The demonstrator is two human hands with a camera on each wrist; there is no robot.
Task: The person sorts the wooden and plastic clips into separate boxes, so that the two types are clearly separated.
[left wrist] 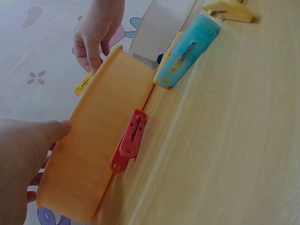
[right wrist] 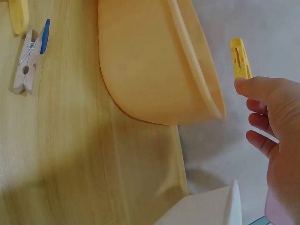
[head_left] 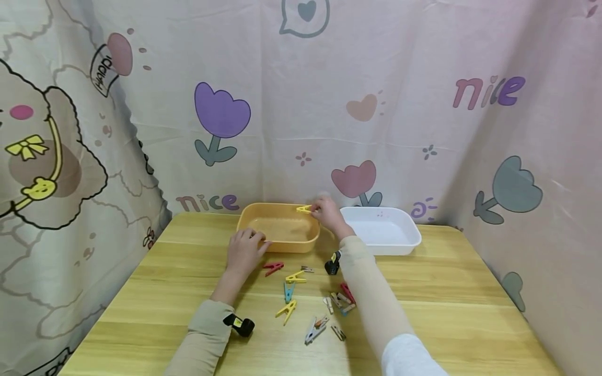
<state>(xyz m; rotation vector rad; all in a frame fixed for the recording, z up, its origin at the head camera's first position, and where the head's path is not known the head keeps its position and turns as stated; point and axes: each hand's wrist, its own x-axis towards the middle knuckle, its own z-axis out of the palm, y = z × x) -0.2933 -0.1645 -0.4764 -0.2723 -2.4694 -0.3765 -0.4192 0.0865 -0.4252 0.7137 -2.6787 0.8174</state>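
My left hand (head_left: 243,251) grips the rim of an orange plastic basin (head_left: 289,246) at its front left, the thumb outside and the fingers over the edge. Above the basin's back right side, my right hand (head_left: 330,215) pinches a yellow clothespin (right wrist: 239,58) by one end between thumb and forefinger. A red clothespin (left wrist: 129,140) lies just in front of the basin. Nearby on the table are a teal clothespin (head_left: 289,292) and yellow clothespins, one of them (head_left: 286,311) nearer to me. The basin's visible inside floor is bare.
To the right of the basin stands a white plastic basin (head_left: 392,249). Several wooden, grey and red clothespins lie toward the front, including a grey one (head_left: 314,332). The wooden table (head_left: 451,313) ends at a patterned curtain (head_left: 301,104) behind the basins.
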